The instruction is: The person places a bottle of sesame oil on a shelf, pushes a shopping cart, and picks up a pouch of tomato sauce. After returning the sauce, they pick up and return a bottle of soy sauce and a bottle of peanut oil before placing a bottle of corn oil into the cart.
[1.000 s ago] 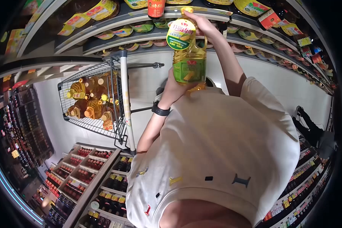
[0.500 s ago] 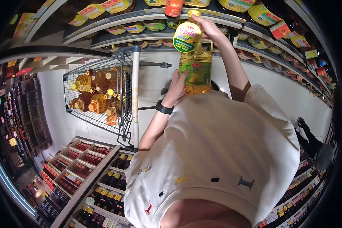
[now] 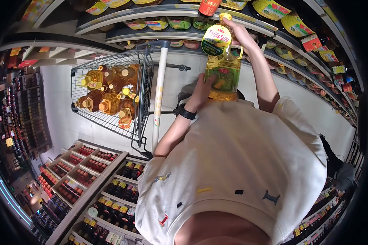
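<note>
A large bottle of yellow oil stands upright in front of the shirt, with a green label and a round tag at its neck. My right hand is closed round its top, by the yellow cap. Low on the bottle's left side, my left hand presses against it, thumb over the label; its other fingers are partly hidden behind. A black band circles the left wrist.
At the left stands a shopping cart holding several oil bottles. Shelves of oil curve across the top. Racks of dark bottles fill the lower left. A person in dark clothes is at the right.
Both hands and the bottle appear farther right in the view, and the cart's handle has shifted right too. The tag on the bottle has turned slightly. Both hands keep their hold.
</note>
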The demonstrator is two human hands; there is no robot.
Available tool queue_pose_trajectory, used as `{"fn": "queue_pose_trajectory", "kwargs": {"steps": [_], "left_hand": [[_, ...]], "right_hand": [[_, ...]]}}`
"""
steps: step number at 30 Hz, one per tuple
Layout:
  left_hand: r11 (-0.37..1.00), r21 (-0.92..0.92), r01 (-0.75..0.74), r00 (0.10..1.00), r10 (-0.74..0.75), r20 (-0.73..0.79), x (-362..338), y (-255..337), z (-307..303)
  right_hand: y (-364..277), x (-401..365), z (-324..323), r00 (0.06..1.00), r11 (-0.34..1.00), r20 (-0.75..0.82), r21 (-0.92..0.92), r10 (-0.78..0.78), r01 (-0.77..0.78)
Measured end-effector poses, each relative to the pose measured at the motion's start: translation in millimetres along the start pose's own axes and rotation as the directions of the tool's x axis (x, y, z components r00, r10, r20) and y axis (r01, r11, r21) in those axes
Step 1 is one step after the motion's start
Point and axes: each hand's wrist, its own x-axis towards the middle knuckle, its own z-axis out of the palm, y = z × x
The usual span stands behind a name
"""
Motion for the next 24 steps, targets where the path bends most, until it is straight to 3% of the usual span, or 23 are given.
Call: {"fn": "queue_pose_trajectory", "kwargs": {"steps": [10, 13, 15, 16, 18, 20, 24], "left_hand": [[0.984, -0.174, 0.035, 0.999, -0.032, 0.016, -24, 17, -2], [0.996, -0.087, 0.023, 1.000, -0.023, 0.001, -27, 18, -7], [0.973, 0.210, -0.097, 0.994, 0.086, 0.060, -16, 9, -15], [0.973, 0.207, -0.104, 0.994, 0.093, 0.063, -18, 17, -11], [0.909, 0.408, -0.089, 0.995, 0.060, 0.083, -27, 42, 5], [0.901, 0.417, -0.123, 0.991, 0.090, 0.099, -28, 50, 16], [0.839, 0.512, -0.185, 0.980, 0.120, 0.158, -12, 42, 26]], "right_hand": [[-9, -13, 23, 1.000, 0.996, -0.015, -0.090, -0.018, 0.017], [2, -17, 16, 0.997, 1.000, -0.075, 0.016, -0.009, 0.010], [14, -20, 0, 0.987, 0.996, -0.156, 0.082, 0.034, -0.021], [24, -22, -12, 0.983, 0.991, -0.175, 0.131, 0.054, -0.031], [31, -36, -27, 0.962, 0.975, -0.253, 0.219, 0.103, -0.046], [40, -54, -42, 0.949, 0.942, -0.289, 0.335, 0.127, -0.024], [69, -81, -75, 0.889, 0.936, -0.428, 0.353, 0.166, -0.005]]}}
